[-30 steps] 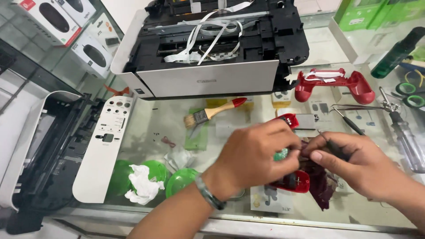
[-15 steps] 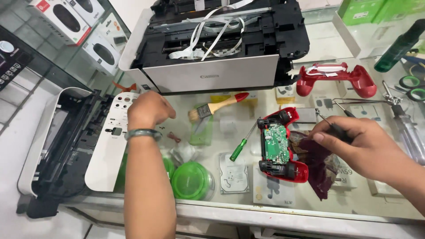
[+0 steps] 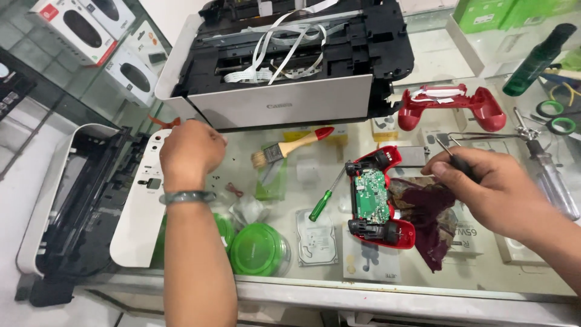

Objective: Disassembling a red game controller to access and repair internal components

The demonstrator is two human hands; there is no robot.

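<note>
Glass formed the top of the desk (image 3: 423,266), which carried all the items noted. The left hand (image 3: 191,151), with a green bangle at the wrist, was loosely curled at the near edge of the opened printer (image 3: 284,66), beside the white control panel (image 3: 140,206); whether it gripped anything could not be told from this view. The right hand (image 3: 484,188) was clenched around a dark-handled screwdriver (image 3: 455,158), its tip pointing up and away. Just left of that hand lay the opened red game controller (image 3: 378,197), its green circuit board (image 3: 369,194) exposed, resting partly on a dark red cloth (image 3: 433,218). A green-handled screwdriver (image 3: 327,195) lay just beside the controller's left edge. The red controller shell (image 3: 451,108) sat apart, further back. A wooden brush (image 3: 289,148) lay between printer and controller.
</note>
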